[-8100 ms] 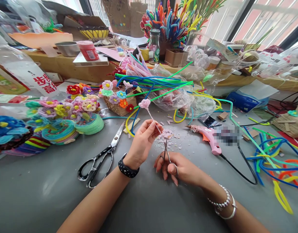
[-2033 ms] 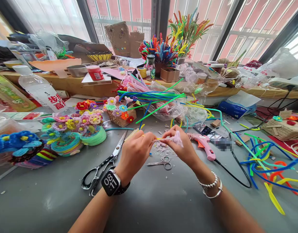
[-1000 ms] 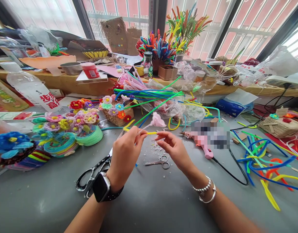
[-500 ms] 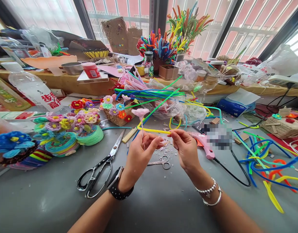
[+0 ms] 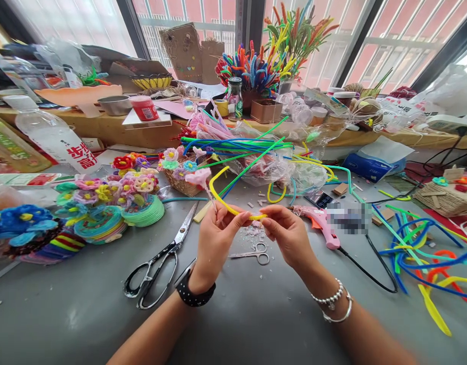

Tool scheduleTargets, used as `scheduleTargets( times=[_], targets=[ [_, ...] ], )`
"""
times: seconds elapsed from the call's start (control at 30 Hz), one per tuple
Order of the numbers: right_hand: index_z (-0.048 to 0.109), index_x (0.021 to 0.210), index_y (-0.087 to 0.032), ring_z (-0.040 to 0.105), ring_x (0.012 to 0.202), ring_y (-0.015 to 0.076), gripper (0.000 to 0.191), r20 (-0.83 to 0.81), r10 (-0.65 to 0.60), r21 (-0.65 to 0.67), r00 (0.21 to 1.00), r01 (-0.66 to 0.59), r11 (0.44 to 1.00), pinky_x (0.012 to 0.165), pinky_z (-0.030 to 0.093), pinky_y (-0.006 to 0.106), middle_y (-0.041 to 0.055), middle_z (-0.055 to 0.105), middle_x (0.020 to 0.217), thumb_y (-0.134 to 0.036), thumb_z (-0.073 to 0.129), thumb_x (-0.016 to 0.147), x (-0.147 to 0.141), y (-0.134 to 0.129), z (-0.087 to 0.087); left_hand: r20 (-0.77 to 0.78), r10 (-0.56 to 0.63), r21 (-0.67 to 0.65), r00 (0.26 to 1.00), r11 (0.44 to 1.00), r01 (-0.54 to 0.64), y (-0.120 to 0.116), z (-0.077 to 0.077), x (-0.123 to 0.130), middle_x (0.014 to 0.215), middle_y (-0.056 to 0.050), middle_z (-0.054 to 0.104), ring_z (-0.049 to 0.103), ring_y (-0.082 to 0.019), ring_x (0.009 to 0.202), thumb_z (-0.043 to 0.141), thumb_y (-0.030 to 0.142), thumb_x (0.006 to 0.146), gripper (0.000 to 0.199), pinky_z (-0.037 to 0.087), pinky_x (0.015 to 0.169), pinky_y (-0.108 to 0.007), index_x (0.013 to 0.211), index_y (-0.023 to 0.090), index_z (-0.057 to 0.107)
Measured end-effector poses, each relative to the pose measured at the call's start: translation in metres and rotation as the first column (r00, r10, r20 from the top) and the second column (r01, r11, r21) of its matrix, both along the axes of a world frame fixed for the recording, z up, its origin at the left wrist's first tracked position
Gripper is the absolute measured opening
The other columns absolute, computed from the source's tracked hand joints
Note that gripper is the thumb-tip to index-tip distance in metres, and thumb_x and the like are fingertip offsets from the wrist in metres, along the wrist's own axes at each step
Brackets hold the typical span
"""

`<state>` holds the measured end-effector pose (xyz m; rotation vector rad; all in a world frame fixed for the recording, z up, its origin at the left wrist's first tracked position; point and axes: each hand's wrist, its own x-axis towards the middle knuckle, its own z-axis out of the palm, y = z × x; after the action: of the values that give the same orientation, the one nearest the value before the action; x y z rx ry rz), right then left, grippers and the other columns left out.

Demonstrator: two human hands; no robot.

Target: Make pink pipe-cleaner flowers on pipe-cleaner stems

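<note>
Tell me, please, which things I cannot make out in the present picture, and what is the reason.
All in the head view:
- Pink flower: the lower end of its stem is hidden by the left hand.
- Yellow wire: partly covered by the same hand.
- Watch: its face is turned away.
- Thing beside the glue gun: blurred by a patch of squares.
- Blue flowers: cut off by the left edge.

At left, a plastic bottle (image 5: pixel 52 133) with red lettering is standing. On the ledge (image 5: pixel 142 135) behind, a red jar (image 5: pixel 144 108) is sitting beside a metal bowl (image 5: pixel 114 107), and a dark-capped glass bottle (image 5: pixel 235 99) is standing near a brown box (image 5: pixel 266 111). At right, a blue packet (image 5: pixel 364 167) is lying below the ledge.
</note>
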<state>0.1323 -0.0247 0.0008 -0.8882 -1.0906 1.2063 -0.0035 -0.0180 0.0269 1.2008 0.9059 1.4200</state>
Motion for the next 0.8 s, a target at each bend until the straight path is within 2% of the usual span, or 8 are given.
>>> scheduleTargets(
  times=[0.13,0.27,0.53,0.67,0.8],
  targets=[
    [0.06,0.07,-0.019,0.04,0.047,0.007,0.016,-0.079,-0.016,-0.046,0.997,0.012,0.999,0.044,0.033,0.021,-0.0033,0.052,0.056,-0.033,0.065,0.065,-0.001,0.002,-0.002,0.043,-0.037,-0.034,0.998,0.999,0.039,-0.001,-0.003,0.004,0.069,0.003,0.062,0.062,-0.011,0.062,0.063,0.018,0.066,0.036,0.053,0.062,-0.025,0.061,0.019,0.028],
    [0.058,0.07,-0.019,0.038,0.047,0.0069,0.02,-0.165,-0.029,-0.079,0.986,0.017,0.997,0.045,0.03,0.021,-0.0046,0.048,0.053,-0.036,0.065,0.065,-0.002,0.003,-0.002,0.067,-0.053,-0.045,0.996,0.997,0.056,-0.004,-0.004,0.009,0.072,0.0,0.065,0.063,-0.012,0.066,0.062,0.015,0.067,0.034,0.053,0.063,-0.025,0.062,0.019,0.029],
    [0.051,0.064,-0.018,0.031,0.045,0.0059,0.026,-0.259,0.016,-0.147,0.966,-0.056,0.988,0.044,0.025,0.02,-0.0061,0.038,0.051,-0.041,0.063,0.066,-0.003,0.003,-0.004,0.057,-0.073,-0.043,0.996,0.996,0.075,-0.009,-0.01,0.015,0.075,-0.001,0.064,0.062,-0.012,0.07,0.062,0.016,0.068,0.028,0.052,0.069,-0.027,0.065,0.019,0.034],
    [0.049,0.063,-0.018,0.032,0.048,0.0065,0.027,-0.198,0.079,-0.092,0.977,-0.099,0.991,0.045,0.026,0.02,-0.0053,0.039,0.055,-0.042,0.058,0.071,0.0,0.004,-0.003,0.053,-0.085,-0.068,0.995,0.994,0.088,-0.006,-0.009,0.013,0.072,-0.001,0.064,0.062,-0.012,0.067,0.063,0.016,0.067,0.026,0.052,0.066,-0.025,0.065,0.018,0.037],
    [0.049,0.062,-0.017,0.038,0.053,0.0078,0.029,0.023,0.199,-0.053,0.98,-0.198,0.979,0.051,0.031,0.021,-0.0039,0.042,0.057,-0.042,0.051,0.077,0.008,0.006,-0.003,0.016,-0.106,-0.056,0.994,0.993,0.106,-0.003,-0.012,0.012,0.071,-0.001,0.064,0.061,-0.012,0.065,0.063,0.017,0.067,0.027,0.052,0.064,-0.027,0.065,0.019,0.036]
  ],
)
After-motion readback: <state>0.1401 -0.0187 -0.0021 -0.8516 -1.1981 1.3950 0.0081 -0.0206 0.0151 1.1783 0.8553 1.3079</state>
